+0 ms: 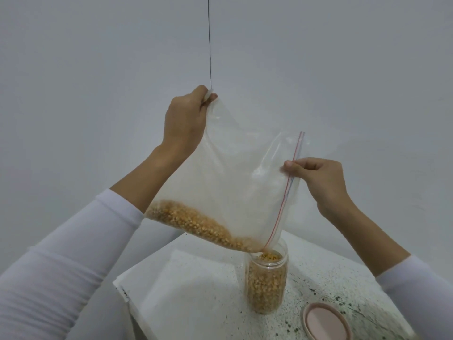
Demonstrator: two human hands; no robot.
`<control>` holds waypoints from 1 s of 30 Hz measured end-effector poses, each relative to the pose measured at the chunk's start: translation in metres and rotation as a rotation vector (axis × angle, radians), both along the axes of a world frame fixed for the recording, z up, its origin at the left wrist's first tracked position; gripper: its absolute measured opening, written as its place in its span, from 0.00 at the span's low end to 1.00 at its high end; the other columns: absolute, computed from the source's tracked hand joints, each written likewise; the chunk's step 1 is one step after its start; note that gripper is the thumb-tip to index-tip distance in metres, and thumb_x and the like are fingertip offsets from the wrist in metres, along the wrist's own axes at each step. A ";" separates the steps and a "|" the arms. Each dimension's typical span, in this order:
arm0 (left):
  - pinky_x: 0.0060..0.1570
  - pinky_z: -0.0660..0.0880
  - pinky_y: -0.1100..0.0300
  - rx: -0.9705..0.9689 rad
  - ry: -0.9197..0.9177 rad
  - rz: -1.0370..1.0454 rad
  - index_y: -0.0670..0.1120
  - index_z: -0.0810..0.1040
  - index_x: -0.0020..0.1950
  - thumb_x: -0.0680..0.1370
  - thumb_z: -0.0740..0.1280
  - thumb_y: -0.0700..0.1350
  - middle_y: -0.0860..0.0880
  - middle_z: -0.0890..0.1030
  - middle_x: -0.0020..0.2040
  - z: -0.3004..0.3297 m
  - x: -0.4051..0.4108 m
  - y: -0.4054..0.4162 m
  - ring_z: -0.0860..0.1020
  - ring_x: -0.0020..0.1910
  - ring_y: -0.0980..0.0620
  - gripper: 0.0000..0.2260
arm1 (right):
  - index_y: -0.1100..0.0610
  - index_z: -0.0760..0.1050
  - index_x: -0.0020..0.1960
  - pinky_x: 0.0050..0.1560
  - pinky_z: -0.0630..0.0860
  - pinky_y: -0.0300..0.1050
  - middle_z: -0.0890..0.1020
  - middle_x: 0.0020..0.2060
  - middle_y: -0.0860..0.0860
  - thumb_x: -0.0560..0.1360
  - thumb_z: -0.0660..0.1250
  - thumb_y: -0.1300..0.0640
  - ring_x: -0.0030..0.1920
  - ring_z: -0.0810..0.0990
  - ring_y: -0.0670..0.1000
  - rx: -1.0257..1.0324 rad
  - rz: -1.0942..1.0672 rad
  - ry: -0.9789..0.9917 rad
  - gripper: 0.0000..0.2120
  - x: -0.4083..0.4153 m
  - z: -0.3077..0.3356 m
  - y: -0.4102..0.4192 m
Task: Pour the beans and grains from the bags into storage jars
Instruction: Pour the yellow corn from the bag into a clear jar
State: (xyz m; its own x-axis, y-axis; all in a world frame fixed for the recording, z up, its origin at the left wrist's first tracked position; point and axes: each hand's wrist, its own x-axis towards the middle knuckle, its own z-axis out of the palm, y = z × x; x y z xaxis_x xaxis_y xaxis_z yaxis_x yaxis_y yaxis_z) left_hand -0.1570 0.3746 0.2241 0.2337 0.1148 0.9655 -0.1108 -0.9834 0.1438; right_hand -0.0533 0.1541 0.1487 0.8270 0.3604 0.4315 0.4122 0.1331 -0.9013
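The bag (pixel 235 182) is a clear zip-top plastic bag held in the air above the table (pixel 326 273), tilted so that one corner of its open mouth points down at 6 o'clock. That corner sits in the mouth of the jar (pixel 267 280).

The left hand (pixel 185 121) is at 11 o'clock from the bag's centre, the highest point of the setup. Its thumb and fingers are pressed together on the bag's closed bottom corner, pinching the plastic and holding it up.

The right hand (pixel 318 180) is at 3 o'clock from the bag's centre. Its fingers are curled and clamped on the bag at the red and blue zip strip (pixel 285 192), which runs from upper right down to the jar mouth.

The yellow grains (pixel 196 223) lie in a band along the bag's lower edge, at 7 o'clock from its centre, sloping down toward the corner in the jar. Some grains show at the jar mouth.

The jar is clear plastic, upright on the table, lid off, and filled with the same grains almost to the neck.

A pink lid (pixel 326 322) lies on the table at 4 o'clock from the jar, near it but not touching, hollow side up. A flat clear bag (pixel 186 290) lies on the table at 9 o'clock from the jar. The table top is white with dark speckles. Both forearms carry white sleeves (pixel 73 261).
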 end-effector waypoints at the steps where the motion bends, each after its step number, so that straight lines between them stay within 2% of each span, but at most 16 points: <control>1: 0.31 0.60 0.55 -0.008 0.006 0.001 0.43 0.63 0.36 0.78 0.58 0.46 0.54 0.61 0.27 -0.001 0.000 0.000 0.62 0.30 0.46 0.12 | 0.55 0.83 0.39 0.44 0.68 0.28 0.85 0.38 0.49 0.70 0.74 0.57 0.42 0.82 0.42 -0.019 0.014 0.003 0.03 -0.001 -0.001 0.001; 4: 0.30 0.63 0.52 -0.009 0.005 -0.010 0.43 0.63 0.36 0.78 0.56 0.48 0.48 0.67 0.27 -0.002 -0.001 0.002 0.66 0.29 0.43 0.13 | 0.55 0.83 0.38 0.44 0.68 0.28 0.85 0.37 0.49 0.70 0.74 0.57 0.42 0.82 0.42 0.037 -0.035 0.020 0.03 0.000 -0.002 0.001; 7: 0.31 0.60 0.55 0.000 0.005 -0.003 0.43 0.63 0.36 0.78 0.57 0.47 0.51 0.64 0.27 -0.002 -0.001 0.001 0.63 0.29 0.46 0.12 | 0.57 0.83 0.40 0.43 0.70 0.27 0.85 0.37 0.49 0.70 0.74 0.57 0.40 0.82 0.39 -0.008 0.015 0.020 0.03 -0.001 0.000 0.000; 11: 0.31 0.60 0.56 -0.016 0.015 0.005 0.43 0.63 0.36 0.78 0.58 0.45 0.53 0.61 0.27 -0.002 -0.002 -0.001 0.61 0.30 0.46 0.12 | 0.55 0.83 0.38 0.47 0.69 0.30 0.85 0.37 0.49 0.70 0.74 0.57 0.43 0.82 0.43 0.015 -0.003 0.015 0.02 -0.002 0.000 -0.001; 15: 0.31 0.62 0.53 -0.012 0.014 0.001 0.43 0.63 0.36 0.78 0.57 0.45 0.49 0.65 0.27 -0.001 -0.003 0.000 0.64 0.29 0.45 0.12 | 0.54 0.83 0.38 0.47 0.69 0.30 0.85 0.37 0.48 0.70 0.74 0.57 0.43 0.82 0.41 0.028 -0.020 0.008 0.03 -0.003 0.000 0.000; 19: 0.30 0.60 0.54 -0.011 0.010 0.001 0.43 0.63 0.36 0.79 0.57 0.47 0.53 0.63 0.26 0.001 -0.004 -0.001 0.63 0.29 0.45 0.13 | 0.54 0.83 0.38 0.46 0.68 0.30 0.85 0.37 0.49 0.69 0.74 0.57 0.43 0.82 0.42 0.006 -0.004 0.008 0.02 -0.004 0.001 -0.001; 22: 0.29 0.65 0.49 -0.002 -0.002 -0.009 0.41 0.66 0.36 0.78 0.54 0.50 0.43 0.73 0.28 0.001 -0.003 0.000 0.70 0.29 0.40 0.16 | 0.53 0.83 0.38 0.46 0.68 0.29 0.85 0.38 0.49 0.70 0.74 0.57 0.43 0.82 0.42 0.058 -0.047 0.002 0.02 -0.004 0.001 -0.002; 25: 0.31 0.60 0.54 -0.007 -0.008 -0.008 0.42 0.64 0.36 0.78 0.57 0.46 0.51 0.65 0.26 0.000 -0.004 0.000 0.63 0.29 0.45 0.13 | 0.54 0.83 0.38 0.47 0.68 0.30 0.85 0.37 0.48 0.70 0.74 0.57 0.44 0.83 0.43 0.046 -0.031 -0.001 0.02 -0.005 0.001 -0.002; 30: 0.31 0.58 0.57 -0.024 0.003 -0.009 0.43 0.62 0.36 0.78 0.58 0.44 0.55 0.61 0.26 -0.002 -0.004 -0.002 0.60 0.28 0.48 0.12 | 0.53 0.83 0.38 0.47 0.68 0.29 0.85 0.36 0.48 0.70 0.74 0.56 0.42 0.83 0.42 0.027 -0.033 -0.021 0.03 -0.005 0.002 -0.003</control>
State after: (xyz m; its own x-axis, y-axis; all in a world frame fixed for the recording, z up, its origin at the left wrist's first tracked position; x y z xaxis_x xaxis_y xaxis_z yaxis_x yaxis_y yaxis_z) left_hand -0.1610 0.3724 0.2220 0.2381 0.1362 0.9616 -0.1195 -0.9785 0.1682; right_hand -0.0585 0.1506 0.1508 0.8289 0.3213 0.4579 0.4356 0.1429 -0.8887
